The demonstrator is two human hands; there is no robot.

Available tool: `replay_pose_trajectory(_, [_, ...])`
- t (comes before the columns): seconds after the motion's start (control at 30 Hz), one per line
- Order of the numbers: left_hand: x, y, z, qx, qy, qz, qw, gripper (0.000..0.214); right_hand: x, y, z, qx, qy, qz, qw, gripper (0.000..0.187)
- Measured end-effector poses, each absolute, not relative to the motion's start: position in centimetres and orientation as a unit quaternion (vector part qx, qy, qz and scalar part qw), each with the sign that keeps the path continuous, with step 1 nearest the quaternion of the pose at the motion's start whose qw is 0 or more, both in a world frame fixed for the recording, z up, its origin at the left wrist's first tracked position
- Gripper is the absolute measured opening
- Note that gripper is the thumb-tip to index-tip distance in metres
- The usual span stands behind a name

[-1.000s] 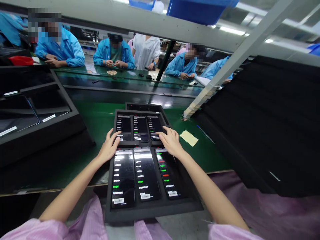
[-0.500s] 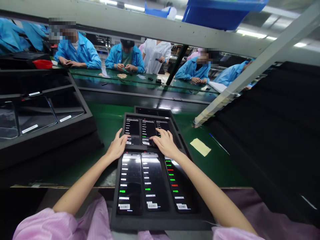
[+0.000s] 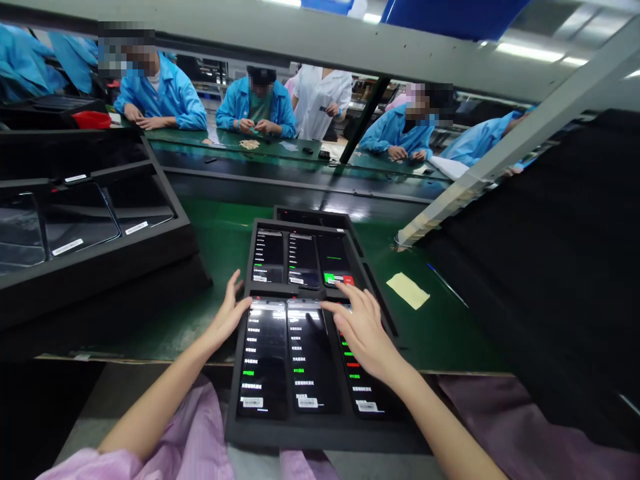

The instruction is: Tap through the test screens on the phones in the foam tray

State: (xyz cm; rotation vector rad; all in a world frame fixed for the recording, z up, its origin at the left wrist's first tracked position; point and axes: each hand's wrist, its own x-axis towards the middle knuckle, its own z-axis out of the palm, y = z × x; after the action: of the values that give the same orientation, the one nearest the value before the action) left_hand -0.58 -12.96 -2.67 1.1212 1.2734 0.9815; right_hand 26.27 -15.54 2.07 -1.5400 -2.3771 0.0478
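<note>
Head view looks down on a black foam tray (image 3: 320,433) holding six phones in two rows of three, all with lit screens. The tray lies at the near edge of a green belt (image 3: 210,247), partly over the person's lap.

The left hand (image 3: 227,319) rests at the tray's left edge, beside the near-left phone (image 3: 261,357), fingers loosely spread and holding nothing. The right hand (image 3: 364,330) hovers over the near-right phone (image 3: 357,373), fingers apart, fingertips reaching toward the far-right phone (image 3: 334,261); whether they touch glass I cannot tell.

Judging progress from the screens: the far-right phone shows a green and a red button along its near edge, unlike the others, so it seems to be at a pass-or-fail prompt. The near-right phone lists lines in green and red, so its checks look furthest along. The remaining four show mostly white list text with one green line or so, which suggests most of their checks are left.

Left of the tray, another black tray (image 3: 90,253) holds dark phones. A yellow slip (image 3: 407,290) lies on the belt to the tray's right. People in blue coats work beyond the belt.
</note>
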Motion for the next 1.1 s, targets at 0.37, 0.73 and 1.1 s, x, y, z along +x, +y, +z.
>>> replay_pose_trajectory(0.37, [-0.6,-23.0,-4.3,0.393,0.463,0.413,0.678,0.096,24.7,-19.4,0.8,-0.513,-0.852,0.016,0.109,0.041])
replay_pose_trajectory(0.73, [-0.8,-21.9,-3.2,0.405,0.466,0.404,0.675,0.097,23.0,-23.2,0.2,-0.483,-0.866,0.037,0.121,0.036])
replay_pose_trajectory(1.1, [-0.9,-23.1,-2.9,0.452,0.458,0.375,0.668,0.106,23.2,-26.1,-1.4,-0.501,-0.850,0.018,0.161,0.036])
